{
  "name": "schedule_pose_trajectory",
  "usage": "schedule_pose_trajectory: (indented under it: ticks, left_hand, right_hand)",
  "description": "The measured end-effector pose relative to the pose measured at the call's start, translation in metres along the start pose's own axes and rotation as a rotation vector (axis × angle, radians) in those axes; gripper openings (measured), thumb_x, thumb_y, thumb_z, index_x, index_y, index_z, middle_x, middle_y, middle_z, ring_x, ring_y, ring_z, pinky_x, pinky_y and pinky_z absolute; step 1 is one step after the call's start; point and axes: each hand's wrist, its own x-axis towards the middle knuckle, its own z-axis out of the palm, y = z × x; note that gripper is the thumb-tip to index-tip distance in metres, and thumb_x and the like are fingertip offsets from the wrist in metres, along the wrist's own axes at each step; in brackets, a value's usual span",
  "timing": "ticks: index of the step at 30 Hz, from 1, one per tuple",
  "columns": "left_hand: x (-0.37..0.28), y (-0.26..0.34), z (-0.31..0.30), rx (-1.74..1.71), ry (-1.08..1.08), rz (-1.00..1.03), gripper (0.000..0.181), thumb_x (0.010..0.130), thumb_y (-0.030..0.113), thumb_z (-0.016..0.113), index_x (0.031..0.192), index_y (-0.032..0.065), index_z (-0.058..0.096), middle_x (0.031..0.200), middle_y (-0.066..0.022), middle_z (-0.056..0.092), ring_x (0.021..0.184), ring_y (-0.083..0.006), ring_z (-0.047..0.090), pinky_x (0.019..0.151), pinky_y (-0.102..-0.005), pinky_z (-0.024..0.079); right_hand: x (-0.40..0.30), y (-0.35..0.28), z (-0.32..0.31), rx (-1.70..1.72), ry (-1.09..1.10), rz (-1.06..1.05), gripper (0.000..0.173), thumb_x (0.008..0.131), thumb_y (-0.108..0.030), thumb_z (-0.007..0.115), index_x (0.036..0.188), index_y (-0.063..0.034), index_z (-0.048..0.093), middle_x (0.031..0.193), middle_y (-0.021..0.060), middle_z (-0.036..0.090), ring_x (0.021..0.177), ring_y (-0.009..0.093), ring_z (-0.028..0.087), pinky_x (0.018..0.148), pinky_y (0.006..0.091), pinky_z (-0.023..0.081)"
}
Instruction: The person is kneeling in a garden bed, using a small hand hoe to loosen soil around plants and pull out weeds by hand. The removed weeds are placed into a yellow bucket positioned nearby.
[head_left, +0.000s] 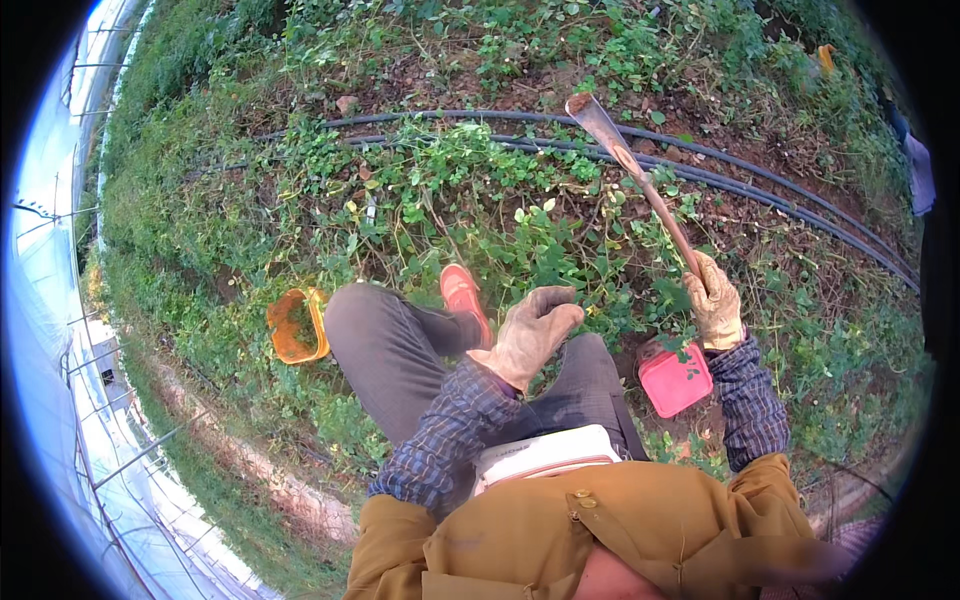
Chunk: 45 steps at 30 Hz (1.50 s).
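My right hand (714, 301), in a soiled work glove, grips the wooden handle of a small hand hoe (651, 196). The tool points up and to the left, and reddish soil clings to the tip of its metal blade. In a pale glove, my left hand (531, 330) is raised over my lap with its fingers curled; whether something small is between them cannot be told. Leafy green plants (544, 240) cover the soil before my knees. A pink plastic container (676, 381) stands below my right hand, with a leafy sprig over it.
An orange plastic container (298, 326) with soil on its inside stands left of my knee. Dark irrigation hoses (720, 169) cross the ground beyond the plants. Plastic greenhouse sheeting (45, 300) on a metal frame runs along the left. Part of a person's clothing (919, 174) shows at the far right.
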Motion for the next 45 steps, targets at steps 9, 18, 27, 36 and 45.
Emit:
schedule_pose_trajectory:
  ticks: [9,18,27,36,45]
  left_hand:
    - [0.110,0.041,0.016,0.467,-0.391,0.259,0.043,0.089,0.027,0.066,0.122,0.0006,0.060,0.102,-0.0135,0.072,0.093,-0.0241,0.070,0.083,-0.0332,0.055]
    - [0.241,0.010,-0.071,0.695,-0.517,0.193,0.045,0.082,0.032,0.064,0.120,0.0072,0.063,0.100,-0.0169,0.069,0.093,-0.0371,0.066,0.080,-0.0447,0.054]
    - [0.298,0.025,-0.127,0.563,-0.381,0.423,0.030,0.075,0.022,0.066,0.097,0.0038,0.058,0.086,-0.0145,0.064,0.085,-0.0340,0.065,0.075,-0.0442,0.054]
    - [0.315,0.016,-0.140,0.668,-0.378,0.355,0.030,0.073,0.021,0.066,0.099,0.0070,0.058,0.092,-0.0111,0.064,0.089,-0.0320,0.064,0.076,-0.0418,0.054]
    - [0.304,-0.008,-0.139,0.384,-0.320,0.432,0.035,0.072,0.023,0.068,0.103,0.0080,0.059,0.088,-0.0085,0.060,0.082,-0.0308,0.062,0.074,-0.0401,0.052]
  right_hand:
    - [0.169,-0.030,0.060,-0.251,-0.215,-0.185,0.028,0.094,-0.028,0.058,0.117,-0.0115,0.059,0.094,0.0130,0.066,0.084,0.034,0.066,0.071,0.0434,0.053]
    - [0.375,-0.021,0.215,-0.683,-0.631,-0.353,0.023,0.097,-0.032,0.056,0.105,-0.0110,0.054,0.085,0.0103,0.061,0.080,0.030,0.065,0.066,0.0434,0.053]
    - [0.467,-0.039,0.349,-0.669,-0.781,-0.336,0.038,0.099,-0.045,0.052,0.098,-0.0086,0.061,0.084,0.0128,0.066,0.076,0.034,0.066,0.067,0.0457,0.053]
    - [0.452,-0.053,0.384,-0.419,-0.783,-0.343,0.038,0.098,-0.044,0.054,0.088,-0.0078,0.058,0.075,0.0131,0.059,0.070,0.035,0.062,0.063,0.0464,0.049]
    - [0.484,-0.062,0.413,-0.621,-0.798,-0.422,0.041,0.100,-0.046,0.050,0.092,-0.0076,0.060,0.076,0.0115,0.061,0.070,0.031,0.064,0.061,0.0447,0.051]
